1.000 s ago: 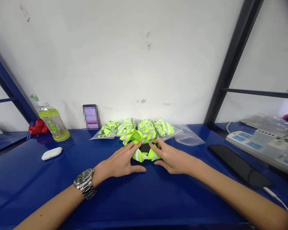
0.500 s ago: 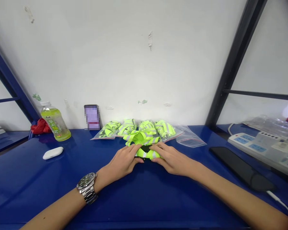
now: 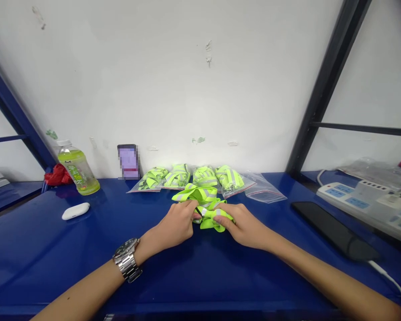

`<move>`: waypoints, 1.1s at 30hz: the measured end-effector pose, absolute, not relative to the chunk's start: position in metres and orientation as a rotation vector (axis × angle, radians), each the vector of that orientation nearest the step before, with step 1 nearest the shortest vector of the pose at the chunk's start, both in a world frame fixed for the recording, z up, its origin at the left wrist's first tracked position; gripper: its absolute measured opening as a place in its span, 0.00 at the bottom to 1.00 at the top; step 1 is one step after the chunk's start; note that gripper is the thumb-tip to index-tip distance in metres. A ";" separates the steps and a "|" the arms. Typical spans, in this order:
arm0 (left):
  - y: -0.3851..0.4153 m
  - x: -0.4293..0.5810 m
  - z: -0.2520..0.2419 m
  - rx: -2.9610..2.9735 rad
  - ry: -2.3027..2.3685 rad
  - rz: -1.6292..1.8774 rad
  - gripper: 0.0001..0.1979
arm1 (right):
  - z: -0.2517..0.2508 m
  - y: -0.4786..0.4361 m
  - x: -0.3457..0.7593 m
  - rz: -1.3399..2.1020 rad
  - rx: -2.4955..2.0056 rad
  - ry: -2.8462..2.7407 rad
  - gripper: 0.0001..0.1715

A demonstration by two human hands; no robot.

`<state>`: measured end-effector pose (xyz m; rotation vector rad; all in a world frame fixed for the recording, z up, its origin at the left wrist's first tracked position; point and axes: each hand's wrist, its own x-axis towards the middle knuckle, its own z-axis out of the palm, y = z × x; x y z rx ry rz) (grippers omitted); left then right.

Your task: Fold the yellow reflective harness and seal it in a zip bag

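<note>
Between my hands is a bunched neon-yellow reflective strap (image 3: pixel 200 192) with silver-grey bands, loosely folded on the blue table (image 3: pixel 187 276). My left hand (image 3: pixel 178 223) is closed around its left side, where a bit of black shows near the fingers. My right hand (image 3: pixel 242 223) pinches the right side, thumb in front and fingers behind. Just beyond lie several clear zip bags holding similar yellow straps, among them one bag (image 3: pixel 229 179) at the right of the row. A flat clear zip bag (image 3: pixel 265 189) with nothing visible inside lies to their right.
At left stand a green drink bottle (image 3: pixel 78 171) and a white earphone case (image 3: pixel 75 211). An upright phone (image 3: pixel 128 162) leans on the wall. At right are a black phone (image 3: pixel 334 232) on a white cable and a power strip (image 3: pixel 357 200).
Both hands have changed their grip on the strap. The left fingers have curled in, and the strap's near part is now bunched and twisted, hanging lower between the hands.
</note>
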<state>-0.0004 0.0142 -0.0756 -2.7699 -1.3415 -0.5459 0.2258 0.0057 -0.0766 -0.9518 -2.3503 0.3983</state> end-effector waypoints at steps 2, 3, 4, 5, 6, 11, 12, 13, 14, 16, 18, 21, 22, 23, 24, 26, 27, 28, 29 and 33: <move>0.016 0.003 -0.071 -2.788 -1.452 -0.606 0.06 | -0.072 0.004 0.224 0.509 -1.003 -2.276 0.20; 0.017 0.004 -0.069 -2.808 -1.508 -0.642 0.07 | -0.069 0.004 0.222 0.596 -1.034 -2.235 0.21; 0.018 0.005 -0.068 -2.839 -1.559 -0.686 0.08 | -0.068 0.005 0.220 0.699 -1.070 -2.191 0.21; 0.019 0.006 -0.068 -2.874 -1.604 -0.733 0.08 | -0.066 0.005 0.219 0.806 -1.110 -2.144 0.21; 0.020 0.006 -0.069 -2.907 -1.642 -0.780 0.07 | -0.065 0.006 0.217 0.908 -1.151 -2.099 0.21; 0.029 0.005 -0.075 -2.967 -1.649 -0.951 0.03 | -0.062 0.009 0.210 1.005 -1.302 -1.956 0.20; 0.030 0.005 -0.075 -2.967 -1.641 -0.958 0.02 | -0.062 0.008 0.210 0.958 -1.313 -1.953 0.19; 0.032 0.006 -0.075 -2.961 -1.645 -0.951 0.02 | -0.063 0.006 0.209 0.890 -1.319 -1.958 0.19; 0.034 0.006 -0.074 -2.948 -1.653 -0.923 0.03 | -0.065 0.004 0.208 0.789 -1.322 -1.969 0.19; 0.038 0.007 -0.074 -2.908 -1.670 -0.849 0.05 | -0.070 -0.001 0.208 0.448 -1.310 -2.005 0.18; 0.042 0.008 -0.073 -2.877 -1.674 -0.790 0.06 | -0.076 -0.005 0.210 -0.013 -1.276 -2.044 0.17; 0.044 0.009 -0.072 -2.867 -1.664 -0.748 0.06 | -0.079 -0.008 0.217 -0.508 -1.108 -2.124 0.17; 0.044 0.009 -0.071 -2.860 -1.661 -0.734 0.06 | -0.078 -0.008 0.220 -0.569 -1.029 -2.177 0.18; 0.043 0.010 -0.070 -2.849 -1.659 -0.718 0.06 | -0.078 -0.008 0.222 -0.592 -0.950 -2.237 0.21; 0.042 0.010 -0.069 -2.836 -1.657 -0.699 0.05 | -0.077 -0.007 0.223 -0.594 -0.885 -2.303 0.26; 0.040 0.011 -0.068 -2.797 -1.654 -0.657 0.05 | -0.077 -0.004 0.223 -0.600 -0.846 -2.403 0.33; 0.039 0.011 -0.069 -2.773 -1.653 -0.632 0.06 | -0.077 -0.002 0.221 -0.620 -0.865 -2.432 0.32; 0.039 0.012 -0.069 -2.744 -1.656 -0.606 0.07 | -0.078 0.000 0.219 -0.651 -0.894 -2.457 0.28; 0.038 0.012 -0.070 -2.712 -1.661 -0.578 0.08 | -0.079 0.003 0.217 -0.687 -0.918 -2.484 0.23; 0.035 0.015 -0.073 -2.600 -1.660 -0.462 0.13 | -0.081 0.013 0.211 -0.742 -0.918 -2.589 0.15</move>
